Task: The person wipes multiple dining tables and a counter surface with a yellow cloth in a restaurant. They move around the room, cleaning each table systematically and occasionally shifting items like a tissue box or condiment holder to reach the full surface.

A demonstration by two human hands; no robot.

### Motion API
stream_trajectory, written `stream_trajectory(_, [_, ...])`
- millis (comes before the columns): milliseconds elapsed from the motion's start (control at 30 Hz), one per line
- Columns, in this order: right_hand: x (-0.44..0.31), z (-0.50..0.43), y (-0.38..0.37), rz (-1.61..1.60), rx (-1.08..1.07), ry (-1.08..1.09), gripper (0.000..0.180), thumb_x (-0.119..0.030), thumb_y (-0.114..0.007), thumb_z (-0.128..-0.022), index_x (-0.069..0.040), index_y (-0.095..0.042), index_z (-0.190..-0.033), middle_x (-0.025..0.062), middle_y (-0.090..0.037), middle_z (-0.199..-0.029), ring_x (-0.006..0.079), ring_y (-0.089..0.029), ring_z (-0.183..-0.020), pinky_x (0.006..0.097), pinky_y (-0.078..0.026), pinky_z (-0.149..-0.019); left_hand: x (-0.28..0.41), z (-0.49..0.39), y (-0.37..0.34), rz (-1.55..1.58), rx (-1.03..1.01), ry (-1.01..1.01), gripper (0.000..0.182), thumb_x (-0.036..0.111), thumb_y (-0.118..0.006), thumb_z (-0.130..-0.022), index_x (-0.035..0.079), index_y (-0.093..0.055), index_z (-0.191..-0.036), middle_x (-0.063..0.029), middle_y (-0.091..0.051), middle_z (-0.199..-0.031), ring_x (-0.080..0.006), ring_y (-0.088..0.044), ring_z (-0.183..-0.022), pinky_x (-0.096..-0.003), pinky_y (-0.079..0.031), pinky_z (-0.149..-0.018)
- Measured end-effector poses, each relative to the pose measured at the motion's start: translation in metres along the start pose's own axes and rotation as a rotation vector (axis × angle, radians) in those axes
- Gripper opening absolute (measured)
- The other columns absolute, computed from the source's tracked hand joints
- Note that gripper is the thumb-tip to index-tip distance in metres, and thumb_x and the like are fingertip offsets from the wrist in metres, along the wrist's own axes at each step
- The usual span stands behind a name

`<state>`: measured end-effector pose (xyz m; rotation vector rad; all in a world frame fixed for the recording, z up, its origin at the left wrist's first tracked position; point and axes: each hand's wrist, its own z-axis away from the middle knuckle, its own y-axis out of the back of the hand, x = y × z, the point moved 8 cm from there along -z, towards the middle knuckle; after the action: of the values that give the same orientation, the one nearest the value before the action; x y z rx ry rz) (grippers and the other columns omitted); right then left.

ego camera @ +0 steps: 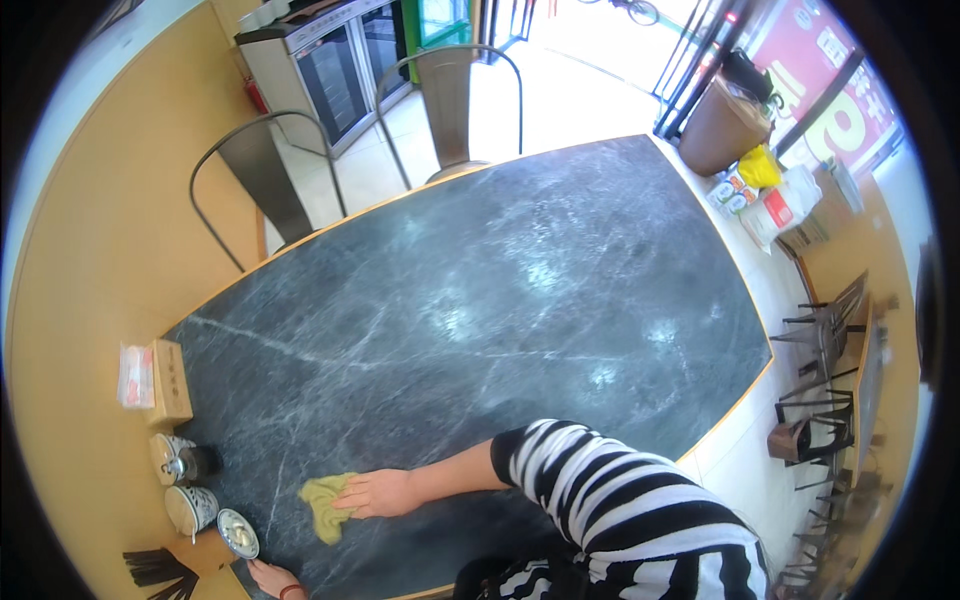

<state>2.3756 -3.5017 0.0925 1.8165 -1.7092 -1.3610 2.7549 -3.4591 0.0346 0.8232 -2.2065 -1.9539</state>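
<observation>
My right hand (382, 493) lies over a crumpled yellow-green cloth (326, 504), its fingers pressing the cloth onto the dark marbled tabletop (480, 300). At the lower left, my left hand (274, 579) has its fingers at the rim of a small patterned bowl (238, 534). Something pale is inside the bowl; I cannot tell what. Beside the bowl stands a lidded patterned jar (192, 510). Farther along the wall are a second lidded jar (171, 457) and a dark container with a metal top (196, 463).
A wooden box (172, 382) and a plastic packet (136, 376) sit at the table's left end. Two metal chairs (262, 172) (446, 105) stand along the far side. A brown bin (724, 127) and packaged goods (776, 206) are beyond the right corner; more chairs (817, 427) stand right.
</observation>
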Motion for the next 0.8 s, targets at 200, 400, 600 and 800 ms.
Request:
stream_trajectory(200, [0.176, 0.078, 0.137, -0.004, 0.332, -0.460, 0.022, -0.014, -0.053, -0.076, -0.019, -0.064, -0.096, 0.0062, -0.055, -0.118, 0.0260, -0.047, -0.116, 0.0386, -0.038, -0.098, 0.133, 0.082, 0.090, 0.325, 0.056, -0.291, 0.053, 0.018, -0.057, -0.079, -0.005, -0.042, -0.125, -0.0243, -0.045, -0.124, -0.0378, -0.043, -0.116, -0.0458, -0.033, -0.100])
stream_trajectory(400, [0.310, 0.344, 0.390, 0.686, 0.530, -1.031, 0.027, -0.012, -0.048, -0.078, -0.014, -0.061, -0.102, 0.0096, -0.055, -0.116, 0.0266, -0.050, -0.109, 0.0432, -0.038, -0.091, 0.357, 0.215, 0.197, 0.685, -0.116, -0.539, 0.052, 0.024, -0.047, -0.089, -0.003, -0.036, -0.131, -0.0270, -0.032, -0.135, -0.0414, -0.032, -0.124, -0.0477, -0.024, -0.105])
stream_trajectory(600, [0.238, 0.632, 0.549, 0.948, 0.539, -1.639, 0.040, -0.017, -0.044, -0.086, -0.018, -0.048, -0.125, 0.0142, -0.042, -0.132, 0.0274, -0.037, -0.125, 0.0453, -0.026, -0.103, 0.458, 0.259, 0.234, 0.380, -0.014, -0.562, 0.050, 0.025, -0.046, -0.088, 0.000, -0.040, -0.131, -0.0268, -0.035, -0.133, -0.0411, -0.033, -0.123, -0.0493, -0.024, -0.104])
stream_trajectory(800, [0.105, 0.724, 0.521, 0.879, 0.674, -1.725, 0.046, -0.016, -0.050, -0.083, -0.019, -0.044, -0.128, 0.0140, -0.042, -0.128, 0.0290, -0.039, -0.121, 0.0508, -0.025, -0.104, 0.453, 0.267, 0.246, 0.391, 0.125, -0.578, 0.044, 0.023, -0.046, -0.088, 0.001, -0.046, -0.125, -0.0257, -0.041, -0.129, -0.0399, -0.040, -0.118, -0.0491, -0.028, -0.101])
